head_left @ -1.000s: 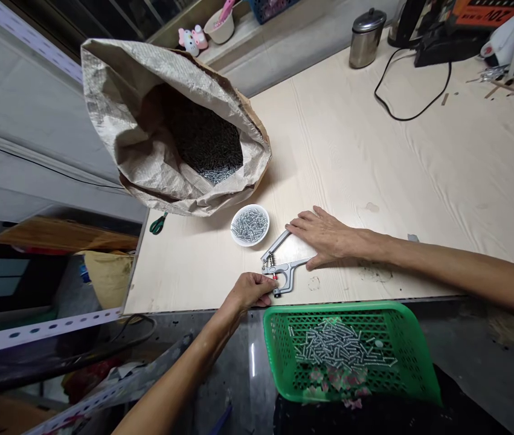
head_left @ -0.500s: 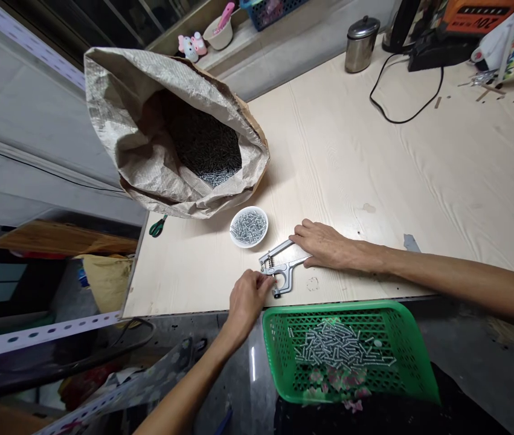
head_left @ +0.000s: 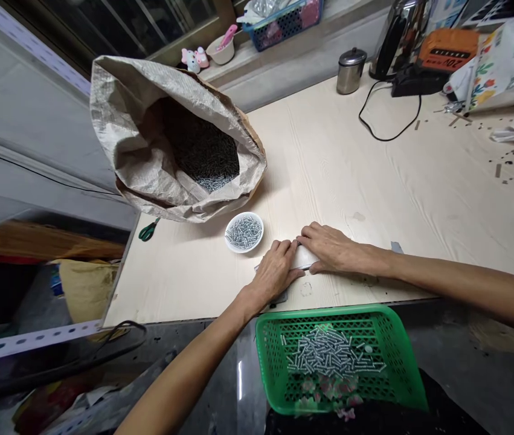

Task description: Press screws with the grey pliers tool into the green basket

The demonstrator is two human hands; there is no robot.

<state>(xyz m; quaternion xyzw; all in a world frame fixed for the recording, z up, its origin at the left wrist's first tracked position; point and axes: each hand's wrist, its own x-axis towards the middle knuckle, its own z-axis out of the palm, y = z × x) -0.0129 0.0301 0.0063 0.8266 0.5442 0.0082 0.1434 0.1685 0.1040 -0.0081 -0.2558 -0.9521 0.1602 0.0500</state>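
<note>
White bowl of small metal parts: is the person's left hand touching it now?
Apart. The head view shows a strip of pale tabletop between the left hand and the rim of the white bowl.

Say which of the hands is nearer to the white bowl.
Left. The left hand is just right of the white bowl, slightly nearer the camera; the right hand is farther right, past the left hand.
</note>
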